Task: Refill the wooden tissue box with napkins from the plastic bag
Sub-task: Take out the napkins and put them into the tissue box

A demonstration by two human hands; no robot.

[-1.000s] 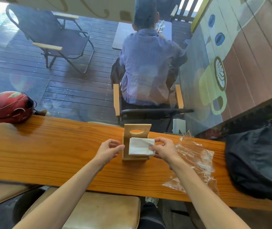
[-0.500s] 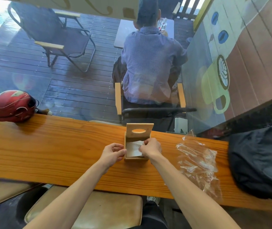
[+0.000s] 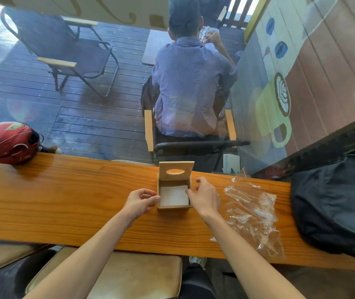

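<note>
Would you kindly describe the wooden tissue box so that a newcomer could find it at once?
Start at the long orange-brown wooden counter that runs along the window. Near its middle, between the person's two hands, stands the wooden tissue box, just left of the crumpled clear plastic bag. It alone is pale wood, with its oval-slotted lid raised and white napkins inside.

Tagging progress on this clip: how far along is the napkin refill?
Done: a white napkin stack lies inside the open wooden tissue box, and the plastic bag lies flat and looks empty on the counter. In hand: the left hand touches the box's left wall and the right hand sits at its right edge, holding no napkins. Left: the hinged lid stands up and needs closing.
</note>
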